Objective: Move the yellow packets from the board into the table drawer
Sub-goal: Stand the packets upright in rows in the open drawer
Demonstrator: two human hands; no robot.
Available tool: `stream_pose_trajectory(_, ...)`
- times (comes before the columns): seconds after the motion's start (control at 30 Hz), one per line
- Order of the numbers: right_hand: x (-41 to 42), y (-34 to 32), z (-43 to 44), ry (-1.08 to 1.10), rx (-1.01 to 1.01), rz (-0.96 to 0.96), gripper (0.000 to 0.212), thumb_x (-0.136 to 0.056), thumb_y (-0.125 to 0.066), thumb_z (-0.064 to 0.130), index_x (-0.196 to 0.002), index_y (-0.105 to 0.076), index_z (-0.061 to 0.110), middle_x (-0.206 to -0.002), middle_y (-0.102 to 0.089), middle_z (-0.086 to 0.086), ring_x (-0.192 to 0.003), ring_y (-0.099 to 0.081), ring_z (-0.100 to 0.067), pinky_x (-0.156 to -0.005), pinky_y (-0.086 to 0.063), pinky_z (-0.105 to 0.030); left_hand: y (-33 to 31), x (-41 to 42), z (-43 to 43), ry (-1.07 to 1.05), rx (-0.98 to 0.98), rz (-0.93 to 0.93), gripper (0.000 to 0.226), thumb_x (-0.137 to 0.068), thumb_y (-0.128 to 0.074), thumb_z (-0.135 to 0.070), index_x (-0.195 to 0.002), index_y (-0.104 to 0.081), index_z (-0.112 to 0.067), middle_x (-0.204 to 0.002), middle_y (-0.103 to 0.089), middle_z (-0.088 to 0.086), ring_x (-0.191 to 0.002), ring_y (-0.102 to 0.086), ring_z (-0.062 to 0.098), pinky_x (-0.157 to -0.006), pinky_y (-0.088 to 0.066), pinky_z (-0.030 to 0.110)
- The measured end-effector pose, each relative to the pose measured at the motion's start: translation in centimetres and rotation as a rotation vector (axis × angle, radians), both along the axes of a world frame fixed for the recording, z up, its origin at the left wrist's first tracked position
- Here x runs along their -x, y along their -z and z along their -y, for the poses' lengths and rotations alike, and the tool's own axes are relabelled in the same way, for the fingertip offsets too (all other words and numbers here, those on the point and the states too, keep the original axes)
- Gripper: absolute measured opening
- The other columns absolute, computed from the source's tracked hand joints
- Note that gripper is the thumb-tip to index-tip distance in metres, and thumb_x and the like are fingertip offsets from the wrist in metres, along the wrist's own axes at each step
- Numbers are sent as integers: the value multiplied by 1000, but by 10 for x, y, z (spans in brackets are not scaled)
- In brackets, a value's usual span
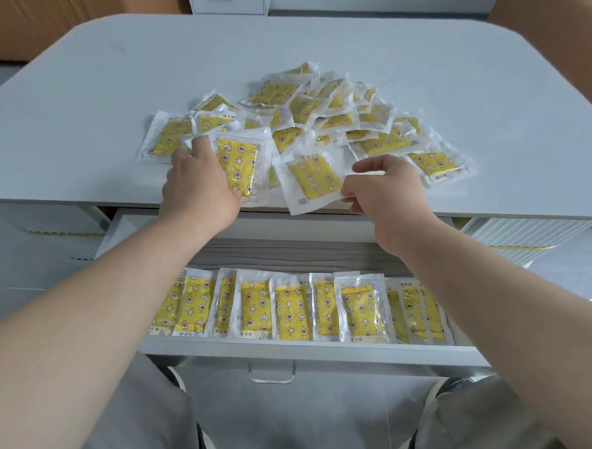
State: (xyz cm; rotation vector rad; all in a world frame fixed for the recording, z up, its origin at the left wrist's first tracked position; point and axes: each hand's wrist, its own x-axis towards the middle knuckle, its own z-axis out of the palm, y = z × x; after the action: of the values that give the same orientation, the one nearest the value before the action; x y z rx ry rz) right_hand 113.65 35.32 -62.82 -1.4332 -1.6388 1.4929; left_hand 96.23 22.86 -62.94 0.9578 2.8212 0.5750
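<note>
Head view: left hand (200, 188) grips one packet (237, 168); right hand (387, 194) pinches a second packet (312, 182) by the edge, so it could slip before the drawer (315, 349).

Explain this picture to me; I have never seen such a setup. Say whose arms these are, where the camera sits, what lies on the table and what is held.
No machine here: these are a person's two bare arms, filmed by one wide camera worn on the head, looking down. On the pale table lies a loose pile of yellow packets. Below it the drawer is pulled open, with a row of packets lined up inside. The left hand grips the near packet; the right hand pinches the edge of a tilted packet.
</note>
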Motion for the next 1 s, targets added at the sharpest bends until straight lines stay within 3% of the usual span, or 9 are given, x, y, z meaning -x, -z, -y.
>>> stream_pose_trajectory(0.13,-3,-5,6,-40,-54,82,18,-87,-56,9,-98,-64,21,-77,-67,0,-70,-66,-21,-79,-61,-47,-2,2,0,-40,24,98,77,-86,-80,-23,-143,-31,-9,-139,-41,20,-119,-53,38,-82,-43,40)
stream_pose_trajectory(0.27,-10,-12,12,-102,6,129,21,-88,-51,5,-98,-62,19,-83,-65,-4,-65,-59,-19,-79,-60,-44,-3,6,1,-57,20,153,73,-86,-80,-19,-139,-32,-7,-128,-50,13,-103,-55,32,-72,-39,33)
stream_pose_trajectory(0.4,-17,-17,17,-81,244,-5,21,-88,-46,-9,-81,-58,7,-82,-53,-14,-69,-50,-25,-57,-52,-31,-3,7,2,-56,-60,167,65,-85,-78,-13,-134,-34,-8,-106,-51,4,-90,-50,24,-53,-33,25)
stream_pose_trajectory(0.5,-20,-15,20,-46,416,-75,18,-87,-45,-13,-86,-57,-1,-77,-48,-13,-62,-45,-25,-47,-47,-27,-2,8,1,-53,-136,168,63,-83,-76,-7,-132,-37,-7,-105,-53,4,-89,-52,23,-52,-35,24)
stream_pose_trajectory(0.57,-22,-13,21,-32,535,-111,21,-88,-41,-14,-95,-57,-3,-86,-52,-17,-59,-44,-23,-46,-45,-26,-1,8,0,-39,-182,168,55,-82,-74,-7,-129,-43,-10,-105,-55,1,-91,-54,23,-54,-36,23)
stream_pose_trajectory(0.67,-24,-11,22,-60,628,-154,36,-87,-33,-15,-102,-63,-2,-102,-52,-19,-57,-42,-18,-50,-40,-26,-2,6,1,17,-183,143,26,-82,-67,-6,-106,-61,-13,-96,-65,1,-89,-61,27,-55,-41,27)
stream_pose_trajectory(0.73,-23,-9,22,-78,606,-162,46,-82,-30,-17,-106,-67,-3,-106,-57,-15,-53,-40,-16,-47,-37,-26,-3,4,2,37,-190,147,12,-83,-64,-4,-89,-61,-14,-87,-65,3,-81,-61,28,-53,-40,27)
stream_pose_trajectory(0.83,-22,-11,22,-88,502,-152,51,-76,-31,-16,-103,-73,-1,-105,-63,-15,-50,-41,-16,-43,-36,-25,-5,0,2,43,-255,193,10,-89,-62,-11,-81,-58,-15,-82,-63,0,-67,-54,19,-50,-35,27)
stream_pose_trajectory(1.0,-26,-21,9,-51,347,-236,21,-87,-55,-3,-101,-71,0,-105,-74,-12,-73,-76,-30,-55,-54,-31,-10,-7,1,42,-452,335,17,-91,-66,-26,-95,-69,-10,-87,-70,5,-72,-57,27,-62,-41,31)
